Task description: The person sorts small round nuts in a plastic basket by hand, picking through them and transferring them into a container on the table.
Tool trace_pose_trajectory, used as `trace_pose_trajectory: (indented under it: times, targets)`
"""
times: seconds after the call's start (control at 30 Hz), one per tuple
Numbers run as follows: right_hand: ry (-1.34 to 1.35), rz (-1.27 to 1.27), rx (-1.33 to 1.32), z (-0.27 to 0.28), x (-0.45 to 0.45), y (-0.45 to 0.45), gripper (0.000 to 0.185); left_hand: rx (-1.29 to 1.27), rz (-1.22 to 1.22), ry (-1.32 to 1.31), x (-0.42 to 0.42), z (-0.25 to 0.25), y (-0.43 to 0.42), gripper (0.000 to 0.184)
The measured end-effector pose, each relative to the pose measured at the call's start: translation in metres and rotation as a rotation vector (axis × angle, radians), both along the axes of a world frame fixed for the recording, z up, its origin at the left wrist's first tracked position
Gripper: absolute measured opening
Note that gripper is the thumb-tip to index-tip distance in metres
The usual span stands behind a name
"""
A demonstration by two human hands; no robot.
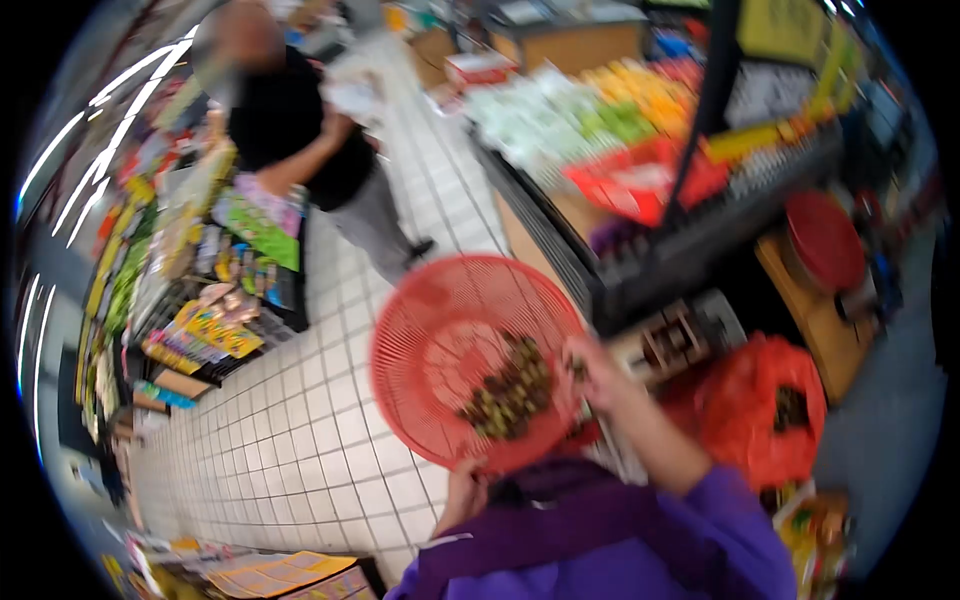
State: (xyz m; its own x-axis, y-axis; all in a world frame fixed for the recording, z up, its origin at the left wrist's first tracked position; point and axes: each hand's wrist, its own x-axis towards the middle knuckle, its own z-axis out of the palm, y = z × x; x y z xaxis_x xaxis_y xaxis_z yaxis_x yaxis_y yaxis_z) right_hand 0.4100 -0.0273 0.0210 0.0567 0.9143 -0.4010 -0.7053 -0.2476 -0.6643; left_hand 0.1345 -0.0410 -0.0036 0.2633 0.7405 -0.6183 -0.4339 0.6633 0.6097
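A red plastic mesh basket (420,330) is tilted in front of my body. Inside it, a pile of small brown and green pieces (510,390), perhaps nuts or fruit, lies toward the lower right. My left hand (466,490) is closed on the basket's near rim, its fingers partly hidden. At the right rim, my right hand (592,372) is closed, with something small and dark between its fingers. Blur hides what that is. To the right of my forearm sits a red plastic bag (765,405) with dark contents showing through its opening.
A person in a black top (290,125) stands in the tiled aisle (290,430) ahead. Produce shelves (215,270) line the left side. A produce stand (560,240) with bagged goods is at the right. A red round container (825,240) stands beyond the bag.
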Motion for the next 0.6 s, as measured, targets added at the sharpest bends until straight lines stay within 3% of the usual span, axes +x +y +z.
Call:
trace_pose_trajectory:
  times: [0.07, 0.13, 0.23, 0.3, 0.33, 0.4, 0.47, 0.53, 0.6]
  targets:
    - [-0.050, -0.218, -0.019, -0.002, 0.035, -0.017, 0.019, 0.018, 0.000, -0.011, -0.005, 0.017, -0.003, 0.013]
    - [-0.317, -0.284, -0.112, -0.009, 0.070, -0.033, 0.020, 0.067, -0.029, -0.047, -0.005, 0.016, 0.001, 0.027]
    - [-0.653, -0.128, -0.340, -0.072, 0.106, -0.042, 0.023, 0.077, -0.059, -0.006, -0.003, 0.021, 0.003, 0.028]
    - [-1.228, -0.079, -0.218, -0.135, 0.117, -0.040, 0.024, 0.032, -0.057, 0.009, -0.012, 0.012, 0.005, 0.022]
    - [-1.494, -0.074, -0.215, -0.126, 0.111, -0.041, 0.024, 0.053, -0.024, -0.010, -0.015, 0.005, 0.004, 0.016]
    - [-1.733, -0.131, 0.013, -0.140, 0.106, -0.041, 0.026, 0.028, 0.016, 0.031, -0.019, -0.002, 0.001, 0.013]
    - [-1.806, 0.207, -0.230, -0.154, 0.107, -0.037, 0.023, 0.016, 0.003, 0.005, -0.016, -0.007, 0.001, 0.017]
    - [-1.810, 0.250, -0.180, -0.157, 0.110, -0.040, 0.021, -0.006, -0.060, -0.031, -0.017, -0.023, 0.001, 0.022]
    - [-1.731, 0.273, -0.267, -0.138, 0.106, -0.043, 0.022, -0.035, -0.074, -0.021, -0.007, -0.006, -0.002, 0.023]
